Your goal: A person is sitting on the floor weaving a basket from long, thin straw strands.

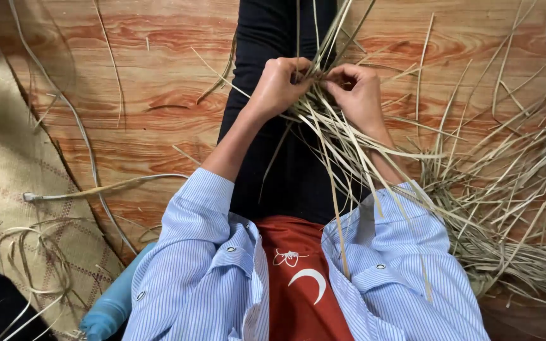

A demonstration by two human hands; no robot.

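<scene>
My left hand (280,83) and my right hand (358,95) meet above my outstretched leg in black trousers (285,170). Both pinch a bunch of thin, pale dried straw strands (323,113) between the fingers. The strands fan out from the hands, up past my leg and down across my right forearm. I wear a blue striped shirt (203,265) over a red top.
A big loose pile of dried straw (507,208) lies on the wood-patterned floor (146,95) at the right. A woven mat (14,189) covers the floor at the left, with curled strands on it. A light blue cylinder (112,306) lies by my left elbow.
</scene>
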